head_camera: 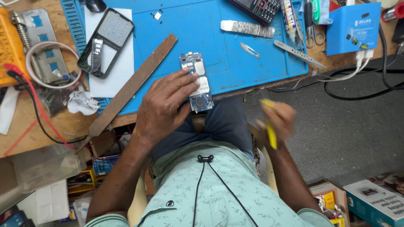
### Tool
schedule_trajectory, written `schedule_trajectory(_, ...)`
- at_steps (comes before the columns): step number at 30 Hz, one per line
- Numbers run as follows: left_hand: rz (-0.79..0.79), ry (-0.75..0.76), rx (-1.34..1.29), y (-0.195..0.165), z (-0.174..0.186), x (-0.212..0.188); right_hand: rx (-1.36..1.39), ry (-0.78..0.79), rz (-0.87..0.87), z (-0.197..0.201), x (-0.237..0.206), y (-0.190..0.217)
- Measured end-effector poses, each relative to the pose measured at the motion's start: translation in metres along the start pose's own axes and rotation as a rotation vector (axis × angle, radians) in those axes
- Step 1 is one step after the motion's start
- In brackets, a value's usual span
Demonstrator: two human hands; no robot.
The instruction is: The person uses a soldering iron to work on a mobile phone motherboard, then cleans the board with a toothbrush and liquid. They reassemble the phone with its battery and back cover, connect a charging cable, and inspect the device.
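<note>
My left hand [165, 106] rests on a blue phone circuit board [197, 82] that lies on the near edge of the blue work mat [202, 38]; its fingers press the board's left side and lower part. My right hand [277, 120] is off the bench to the right, over the dark floor, blurred, closed around a thin yellow tool [270, 128].
On the mat lie a black phone frame [106, 42] on white paper, a long flat metal file [130, 86], tweezers [299, 54], a scalpel blade [250, 49], a strip of solder wick [247, 28] and a keypad phone [261, 8]. Red and black probe leads [29, 92] lie at left.
</note>
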State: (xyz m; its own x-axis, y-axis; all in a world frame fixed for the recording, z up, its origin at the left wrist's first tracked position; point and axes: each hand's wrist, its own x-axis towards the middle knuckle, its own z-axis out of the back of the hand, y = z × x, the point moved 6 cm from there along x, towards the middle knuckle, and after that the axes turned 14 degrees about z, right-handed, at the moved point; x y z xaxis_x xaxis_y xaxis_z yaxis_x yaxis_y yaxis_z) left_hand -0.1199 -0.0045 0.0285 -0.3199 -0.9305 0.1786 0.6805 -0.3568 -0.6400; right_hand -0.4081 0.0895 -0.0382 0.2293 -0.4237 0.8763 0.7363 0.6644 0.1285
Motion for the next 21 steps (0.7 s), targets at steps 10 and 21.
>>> schedule_trajectory(10,-0.045,-0.046,0.025,-0.058,-0.01,-0.06,0.008,0.307,-0.14,0.065,-0.015,0.038)
schedule_trajectory(21,-0.074,-0.093,-0.039,-0.049,0.013,-0.084,0.526,0.004,-0.19,0.027,0.078,0.057)
